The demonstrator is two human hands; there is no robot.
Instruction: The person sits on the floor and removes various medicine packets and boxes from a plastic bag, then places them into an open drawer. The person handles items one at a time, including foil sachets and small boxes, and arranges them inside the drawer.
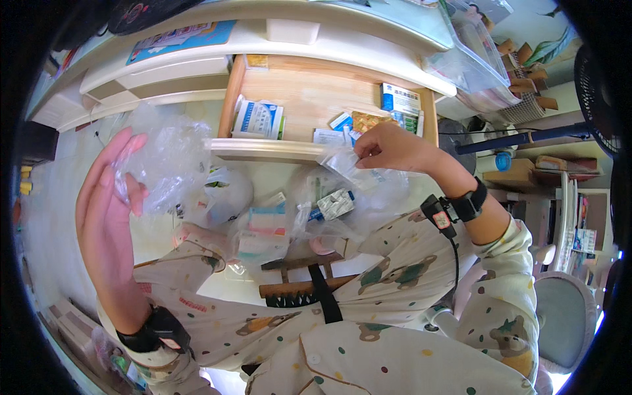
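My left hand (111,197) holds a crumpled clear plastic bag (170,158) between thumb and curled fingers, left of an open wooden drawer (301,81). At the drawer's front edge, my right hand (397,148) pinches the upper part of another clear plastic bag (380,195). Inside that bag lie a silver blister pack (335,204) and a blue packet, partly veiled by the film. In the drawer are a blue-and-white medicine box (259,119), another such box (401,98), a gold patterned packet (368,121) and several smaller packs, some hidden behind my right hand.
Below the drawer, a clear bag of boxes (261,234) and a white plastic bag (229,195) sit near my legs. A fan's blue pole (523,141) stands at the right. Clear plastic bins (469,54) are at the upper right, beside the desk (365,42).
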